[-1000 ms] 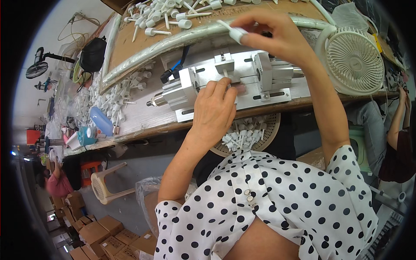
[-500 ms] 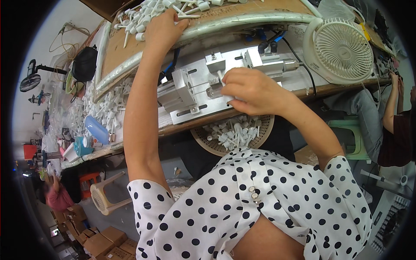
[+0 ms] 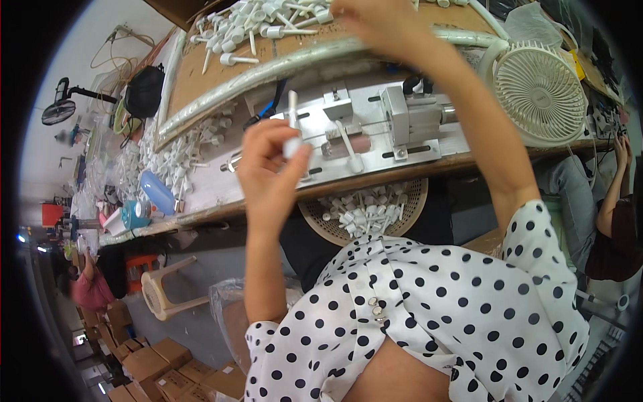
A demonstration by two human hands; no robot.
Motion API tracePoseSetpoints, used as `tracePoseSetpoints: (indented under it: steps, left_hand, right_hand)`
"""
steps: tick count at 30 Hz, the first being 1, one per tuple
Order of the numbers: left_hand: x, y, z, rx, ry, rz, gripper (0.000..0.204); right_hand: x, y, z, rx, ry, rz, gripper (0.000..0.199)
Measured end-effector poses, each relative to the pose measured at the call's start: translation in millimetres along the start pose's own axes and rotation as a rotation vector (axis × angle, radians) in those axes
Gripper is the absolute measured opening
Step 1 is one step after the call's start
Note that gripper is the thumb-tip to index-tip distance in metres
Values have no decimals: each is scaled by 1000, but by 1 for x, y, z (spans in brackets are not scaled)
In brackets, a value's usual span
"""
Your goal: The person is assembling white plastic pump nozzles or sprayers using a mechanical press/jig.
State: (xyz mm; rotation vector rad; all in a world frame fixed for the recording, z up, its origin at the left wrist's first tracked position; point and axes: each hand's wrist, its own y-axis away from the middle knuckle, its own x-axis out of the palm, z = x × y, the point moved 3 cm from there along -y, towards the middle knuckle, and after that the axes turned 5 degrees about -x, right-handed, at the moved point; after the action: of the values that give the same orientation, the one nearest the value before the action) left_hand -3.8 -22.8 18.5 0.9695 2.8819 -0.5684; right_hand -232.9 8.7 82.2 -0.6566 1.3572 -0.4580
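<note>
My left hand [image 3: 271, 171] is raised in front of the metal jig [image 3: 402, 117] on the bench and pinches a small white plastic part [image 3: 293, 130], whose thin stem points up. A second white part [image 3: 349, 149] lies on the jig's plate. My right hand [image 3: 375, 27] reaches over the jig to the cardboard tray [image 3: 201, 67], where several loose white parts [image 3: 264, 20] are piled. Its fingers curl at the top edge of the picture, and what they hold is hidden. A round woven basket [image 3: 415, 201] of the same white parts sits below the bench edge by my lap.
A white table fan [image 3: 539, 84] stands at the right of the bench. More white parts [image 3: 177, 157] and a blue bottle [image 3: 157, 191] lie to the left. Another person [image 3: 613, 208] sits at the right. A plastic stool [image 3: 167, 291] and cardboard boxes [image 3: 157, 365] stand at lower left.
My left hand has come down from the tray with a white part. My right hand has left the jig and moved up to the tray.
</note>
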Motion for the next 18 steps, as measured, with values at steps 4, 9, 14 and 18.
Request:
tracePoseSetpoints:
  steps: [4, 9, 14, 18]
  left_hand:
    - [43, 25, 8, 132, -406, 108, 19]
    - [51, 30, 21, 309, -553, 162, 21]
    - [54, 32, 13, 341, -512, 116, 21]
    - [41, 42, 21, 246, -491, 77, 21]
  right_hand:
    - [16, -18, -73, 81, 153, -82, 15]
    - [35, -7, -67, 196, 236, 201, 11]
    - [13, 17, -57, 42, 284, 100, 18]
    - [-6, 8, -37, 87, 250, 198, 16]
